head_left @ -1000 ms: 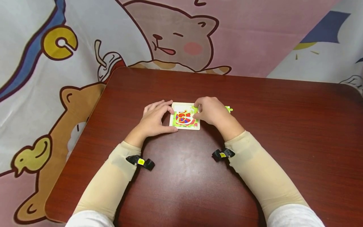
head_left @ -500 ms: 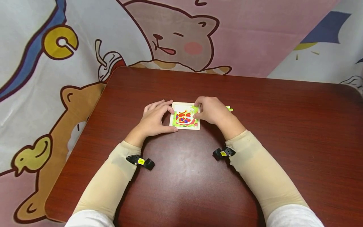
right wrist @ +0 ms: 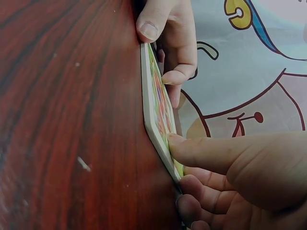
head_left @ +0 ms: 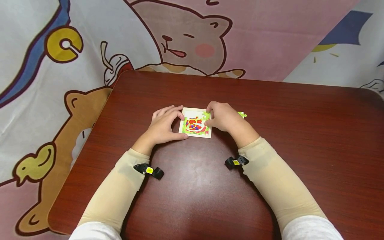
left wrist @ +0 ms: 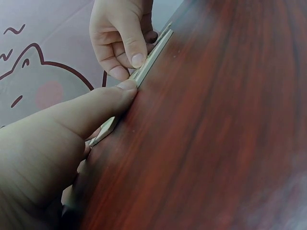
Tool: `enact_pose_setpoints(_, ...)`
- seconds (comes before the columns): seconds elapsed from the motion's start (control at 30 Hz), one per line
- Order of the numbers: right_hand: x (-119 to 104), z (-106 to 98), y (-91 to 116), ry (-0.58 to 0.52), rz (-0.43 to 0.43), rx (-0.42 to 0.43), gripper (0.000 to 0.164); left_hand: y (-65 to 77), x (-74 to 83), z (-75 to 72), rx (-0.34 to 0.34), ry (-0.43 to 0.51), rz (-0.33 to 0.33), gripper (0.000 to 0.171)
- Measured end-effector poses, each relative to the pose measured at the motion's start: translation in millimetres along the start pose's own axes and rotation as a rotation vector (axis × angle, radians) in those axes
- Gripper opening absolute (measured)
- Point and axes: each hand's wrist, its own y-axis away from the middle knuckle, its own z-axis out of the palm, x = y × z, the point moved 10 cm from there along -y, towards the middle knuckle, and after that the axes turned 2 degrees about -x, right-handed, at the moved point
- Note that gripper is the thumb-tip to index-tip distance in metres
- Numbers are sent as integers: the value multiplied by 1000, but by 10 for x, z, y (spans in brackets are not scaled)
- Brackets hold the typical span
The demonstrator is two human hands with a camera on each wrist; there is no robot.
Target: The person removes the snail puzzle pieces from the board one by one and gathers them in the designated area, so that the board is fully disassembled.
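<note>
A small square jigsaw puzzle board [head_left: 182,130] with a pale frame lies on the table, its picture a red, blue and green snail-like figure. My left hand [head_left: 163,126] holds the board's left side, thumb on the near edge and fingers at the far left corner. Over the right side, my right hand [head_left: 225,117] has thumb and forefinger bent around a green and white puzzle piece [head_left: 205,116]. In the right wrist view its thumb [right wrist: 201,151] touches the picture face, and the other fingers curl by the edge. The palm hides part of the board's right rim.
Another green puzzle piece [head_left: 241,114] with a knob shows from behind my right hand. The dark red-brown table [head_left: 300,133] reaches back to a cartoon-printed cloth [head_left: 255,43], which also hangs along the left side.
Both hands keep almost the same places on the puzzle. The board appears turned very slightly, its near right corner a touch closer to me.
</note>
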Motion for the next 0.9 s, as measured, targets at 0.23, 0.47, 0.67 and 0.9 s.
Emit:
enact_pose_setpoints(0.23, 1, -10, 12, -6, 10, 13, 51, 0, 1, -5, 3, -5, 0, 57)
enact_pose_setpoints(0.47, 5, -31, 18, -21, 5, 37, 50, 0, -5, -2, 6, -14, -3, 57)
enact_pose_setpoints(0.67, 2, -58, 28, -2, 14, 76, 48, -5, -1, 1, 7, -11, 1, 57)
enact_pose_setpoints(0.9, -78, -111, 83, 21, -2, 139, 47, -4, 0, 4, 9, -5, 7, 57)
